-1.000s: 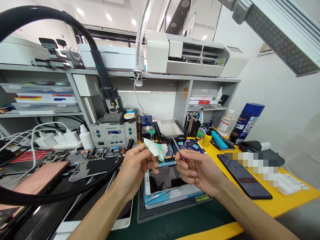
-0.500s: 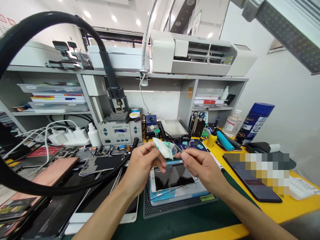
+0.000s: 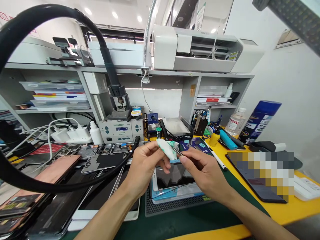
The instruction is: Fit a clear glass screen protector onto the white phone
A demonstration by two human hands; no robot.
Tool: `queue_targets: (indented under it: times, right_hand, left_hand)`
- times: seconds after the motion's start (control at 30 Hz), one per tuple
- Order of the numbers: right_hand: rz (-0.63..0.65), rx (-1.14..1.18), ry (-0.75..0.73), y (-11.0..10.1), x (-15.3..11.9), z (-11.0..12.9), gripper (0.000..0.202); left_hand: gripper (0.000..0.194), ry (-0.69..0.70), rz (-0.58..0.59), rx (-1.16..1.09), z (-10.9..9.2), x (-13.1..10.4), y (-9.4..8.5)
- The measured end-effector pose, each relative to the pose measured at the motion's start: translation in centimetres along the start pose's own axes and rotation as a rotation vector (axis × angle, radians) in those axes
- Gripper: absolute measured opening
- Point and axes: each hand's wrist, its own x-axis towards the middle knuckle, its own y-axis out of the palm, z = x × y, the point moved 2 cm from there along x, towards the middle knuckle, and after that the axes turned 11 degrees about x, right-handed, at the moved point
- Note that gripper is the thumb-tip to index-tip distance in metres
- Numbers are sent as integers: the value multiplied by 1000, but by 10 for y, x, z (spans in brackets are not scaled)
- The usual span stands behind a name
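Over the middle of the bench, my left hand (image 3: 148, 160) pinches a crumpled white tissue (image 3: 167, 150) with green marks between thumb and fingers. My right hand (image 3: 203, 166) is closed on slim metal tweezers (image 3: 177, 151), whose tip end meets the tissue. Fingers and tissue partly hide both ends of the tool. Just below both hands, a white-framed phone with a dark screen (image 3: 165, 180) lies on a light blue tray (image 3: 160, 197). Under that tray is a dark perforated mat (image 3: 160, 210).
A thick black hose (image 3: 40, 188) loops across the left side. Phones and parts, including a pink phone housing (image 3: 53, 178), crowd the left. Behind stands a hot air station (image 3: 118, 130). To the right are a white pen (image 3: 217, 158), a blue spray can (image 3: 260, 121) and a large dark phone (image 3: 250, 181).
The tweezers have come up against the tissue, and my right hand has moved closer to my left. The whole view has shifted slightly.
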Motion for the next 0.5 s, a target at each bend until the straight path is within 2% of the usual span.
queue_targets:
  times: [0.23,0.37,0.5]
  right_hand:
    - [-4,-58,-41,0,-1,-1,19]
    - [-6,-77,-62,1,-1,-2,18]
    - [8,-87,-71,2,0,0,20]
  left_hand:
    - [15,6,14,2,-1,0,2]
    - [20,19,22,15,-1,1,2]
    - [23,97,-35,165,-1,0,0]
